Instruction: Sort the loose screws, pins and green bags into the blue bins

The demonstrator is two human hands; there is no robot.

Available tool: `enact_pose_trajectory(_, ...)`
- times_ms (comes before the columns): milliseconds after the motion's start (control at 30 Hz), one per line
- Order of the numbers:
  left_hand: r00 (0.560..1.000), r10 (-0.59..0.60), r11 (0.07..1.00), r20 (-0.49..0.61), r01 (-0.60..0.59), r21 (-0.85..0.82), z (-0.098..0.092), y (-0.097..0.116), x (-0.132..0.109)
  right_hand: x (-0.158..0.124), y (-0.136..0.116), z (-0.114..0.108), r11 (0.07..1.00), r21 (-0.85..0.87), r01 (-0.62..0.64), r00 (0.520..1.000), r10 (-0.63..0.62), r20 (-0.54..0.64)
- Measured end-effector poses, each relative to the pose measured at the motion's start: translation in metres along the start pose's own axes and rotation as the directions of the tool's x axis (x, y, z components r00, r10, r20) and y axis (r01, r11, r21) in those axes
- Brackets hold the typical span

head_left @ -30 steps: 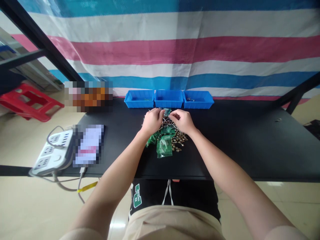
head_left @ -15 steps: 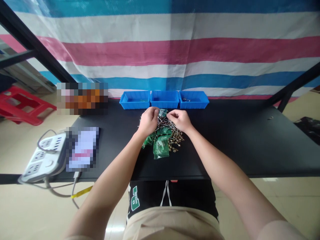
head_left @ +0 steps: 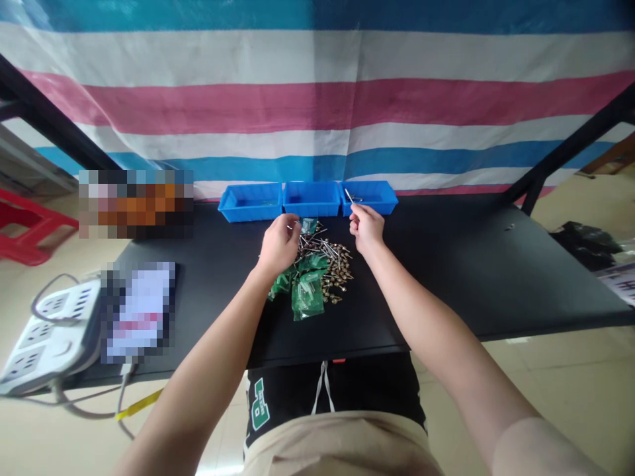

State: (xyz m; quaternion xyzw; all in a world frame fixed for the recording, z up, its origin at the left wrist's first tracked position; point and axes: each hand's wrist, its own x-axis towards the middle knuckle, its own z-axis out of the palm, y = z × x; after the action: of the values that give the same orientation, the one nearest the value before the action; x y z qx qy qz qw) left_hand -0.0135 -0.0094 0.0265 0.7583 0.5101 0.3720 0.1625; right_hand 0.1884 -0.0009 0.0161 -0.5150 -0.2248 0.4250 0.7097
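A loose heap of metal pins with brass-coloured heads (head_left: 327,254) lies on the black table (head_left: 446,284), partly on green plastic bags (head_left: 307,295). A small green packet (head_left: 308,225) sits at the heap's far end. My right hand (head_left: 366,228) is raised at the front wall of the right blue bin (head_left: 368,197), pinching a thin metal pin (head_left: 348,196) that points upward. My left hand (head_left: 278,244) rests at the heap's near left side, fingers curled around a thin glint of metal (head_left: 294,227). Its exact shape is hard to make out.
Two more blue bins (head_left: 243,203) (head_left: 311,199) stand in line with the right one at the table's far edge. A power strip (head_left: 47,337) and a blurred flat object (head_left: 139,311) are at the left, and a striped tarp (head_left: 317,99) hangs behind.
My right hand has moved away from the heap toward the right bin, carrying a pin. My left hand stays by the heap. The whole view has shifted, with the table sliding left.
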Motion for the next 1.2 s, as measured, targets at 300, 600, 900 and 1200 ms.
enact_pose_trajectory(300,0.998,0.048,0.998,0.037,-0.05,0.04,0.0,0.0,0.001,0.012,-0.013,-0.009,0.956,0.252,-0.15,0.953,0.207,-0.221)
enact_pose_trajectory(600,0.996,0.064,0.994,0.065,-0.069,0.086,0.001,-0.001,-0.002,0.002,-0.005,-0.003,0.996,0.04,-0.079,0.989,0.083,-0.119)
enact_pose_trajectory(900,0.97,0.126,0.937,0.208,-0.186,0.297,0.001,0.002,-0.005,-0.038,0.011,-0.002,0.288,-0.629,0.722,0.691,-0.267,0.672)
enact_pose_trajectory(1200,0.951,0.088,0.907,0.298,-0.2,0.371,0.006,-0.001,-0.006,-0.039,0.02,-0.001,0.104,-0.619,0.779,0.626,-0.069,0.776)
